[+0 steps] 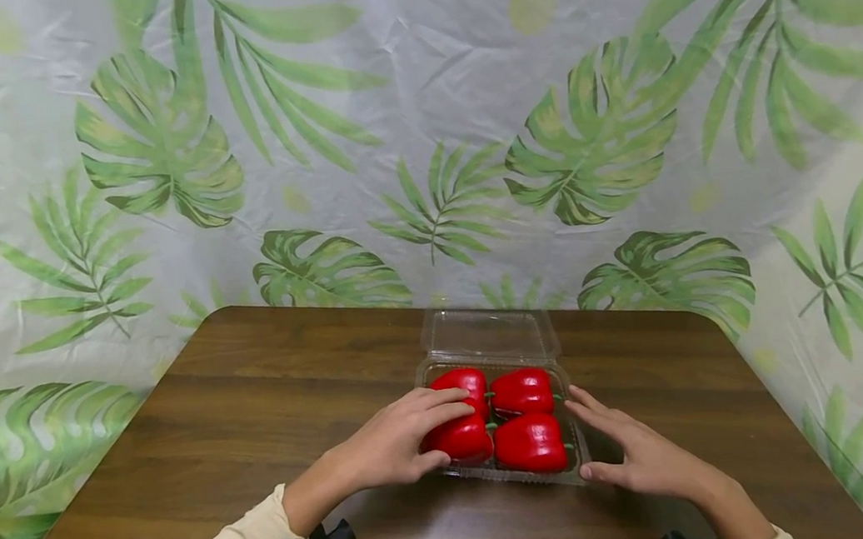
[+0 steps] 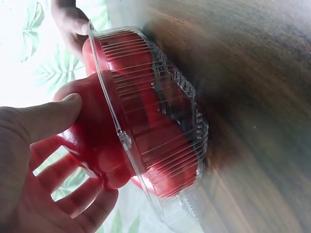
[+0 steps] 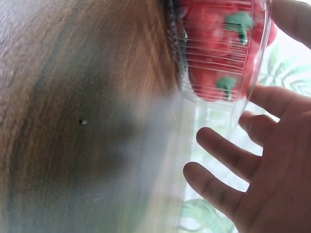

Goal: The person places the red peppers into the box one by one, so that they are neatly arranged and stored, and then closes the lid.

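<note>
Several red bell peppers with green stems, among them the front-right pepper point(image 1: 530, 444), lie in a clear plastic clamshell box point(image 1: 506, 475). My left hand point(image 1: 394, 439) grips the front-left bell pepper point(image 2: 92, 124), its thumb on top and its fingers around the side. That pepper sits partly above the box rim, in the left wrist view. My right hand point(image 1: 640, 451) is at the box's right side, its thumb and index finger at the rim. Its other fingers point(image 3: 228, 150) stretch out apart from the box.
The box's clear lid point(image 1: 490, 335) lies folded back toward the far edge of the brown wooden table point(image 1: 311, 370). Behind the table hangs a cloth with a green leaf print point(image 1: 435, 211).
</note>
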